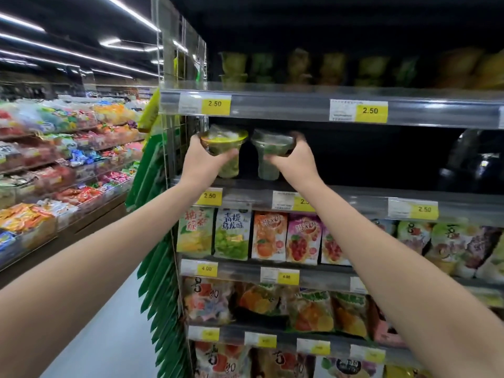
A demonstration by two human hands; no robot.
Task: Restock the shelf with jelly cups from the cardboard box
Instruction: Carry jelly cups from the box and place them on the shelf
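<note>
The left jelly cup (226, 159), yellow-green and upright, sits at the left end of a dark shelf (245, 197). Your left hand (203, 156) grasps it, with the fingers curled round its wide upper part under the lid. The right jelly cup (268, 162), darker green and also upright, is just beside it and not touching. Your right hand (293, 162) grips this one from the right in the same way. Both cup bases are low over the shelf; contact with the board cannot be told. On the level above, stacked cups (234, 68) stand behind yellow price tags (215, 104) marked 2.50. On the level below, fruit pouches (231, 236) stand in rows. Candy bins (54, 159) line the aisle to your left.
</note>
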